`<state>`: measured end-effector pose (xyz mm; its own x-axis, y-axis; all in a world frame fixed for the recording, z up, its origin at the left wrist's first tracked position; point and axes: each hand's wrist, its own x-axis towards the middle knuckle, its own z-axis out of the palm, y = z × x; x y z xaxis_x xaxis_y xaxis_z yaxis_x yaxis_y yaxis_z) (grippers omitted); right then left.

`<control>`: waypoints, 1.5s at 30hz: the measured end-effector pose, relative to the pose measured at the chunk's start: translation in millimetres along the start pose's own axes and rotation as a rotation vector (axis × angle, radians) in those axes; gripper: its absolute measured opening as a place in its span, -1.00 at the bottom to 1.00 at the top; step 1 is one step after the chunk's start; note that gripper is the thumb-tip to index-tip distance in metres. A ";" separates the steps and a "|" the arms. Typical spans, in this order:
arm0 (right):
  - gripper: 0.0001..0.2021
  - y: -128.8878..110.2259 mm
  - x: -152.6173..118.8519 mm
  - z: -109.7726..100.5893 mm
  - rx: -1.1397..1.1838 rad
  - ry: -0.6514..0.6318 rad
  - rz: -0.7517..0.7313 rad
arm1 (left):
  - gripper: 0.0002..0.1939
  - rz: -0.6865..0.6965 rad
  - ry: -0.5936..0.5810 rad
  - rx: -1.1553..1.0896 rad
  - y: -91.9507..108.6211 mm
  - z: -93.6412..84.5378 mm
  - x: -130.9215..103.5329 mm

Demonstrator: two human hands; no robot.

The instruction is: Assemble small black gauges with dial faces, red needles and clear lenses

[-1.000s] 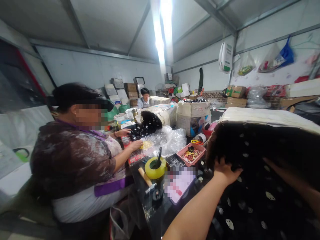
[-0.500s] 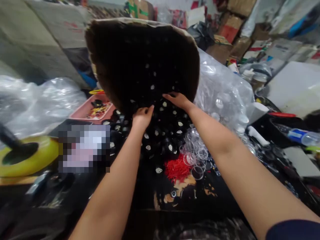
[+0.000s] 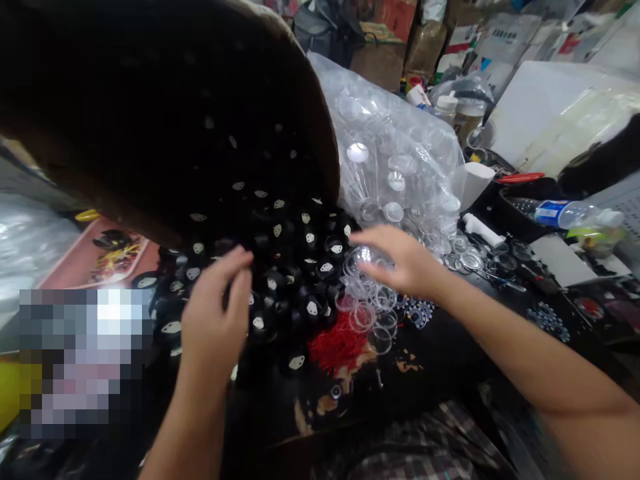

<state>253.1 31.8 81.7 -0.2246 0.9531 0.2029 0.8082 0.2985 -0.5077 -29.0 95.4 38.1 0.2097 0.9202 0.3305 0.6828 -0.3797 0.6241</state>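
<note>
A heap of small black caps with white labels (image 3: 293, 267) spills from the mouth of a big tipped container (image 3: 165, 107) onto a dark table. My left hand (image 3: 215, 317) hovers over the near edge of the heap, fingers curled loosely and holding nothing. My right hand (image 3: 400, 263) reaches across with fingers spread, just above a cluster of clear plastic rings (image 3: 370, 310). Between my arms, below the caps, lies a pile of thin red pieces (image 3: 337, 347).
A clear plastic bag of transparent lids (image 3: 395, 167) sits behind the rings. A pink tray (image 3: 65, 270) lies at the left. A plastic bottle (image 3: 565, 213), a white cup (image 3: 475, 185), white boards and cardboard boxes crowd the right and back.
The view has tilted down and closer to the table. Both hands have pulled back from the container's mouth toward me, and more caps now lie spread on the table.
</note>
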 end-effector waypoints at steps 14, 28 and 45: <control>-0.29 62.8 -60.1 67.4 -0.433 -0.218 -0.136 | -0.38 0.354 -0.431 0.337 64.7 108.1 -74.0; -0.67 101.6 -76.5 -23.5 -0.065 -0.064 0.031 | -0.53 0.106 -0.302 0.301 100.5 144.5 -43.5; -0.30 109.3 -151.3 40.9 -0.154 -0.337 -0.123 | -0.58 -0.006 -0.191 0.261 123.3 194.8 -99.0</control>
<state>353.2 -77.7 -38.7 -0.4704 0.8813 -0.0452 0.8306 0.4249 -0.3599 170.7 -24.1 -55.6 0.3154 0.9331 0.1729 0.8357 -0.3594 0.4151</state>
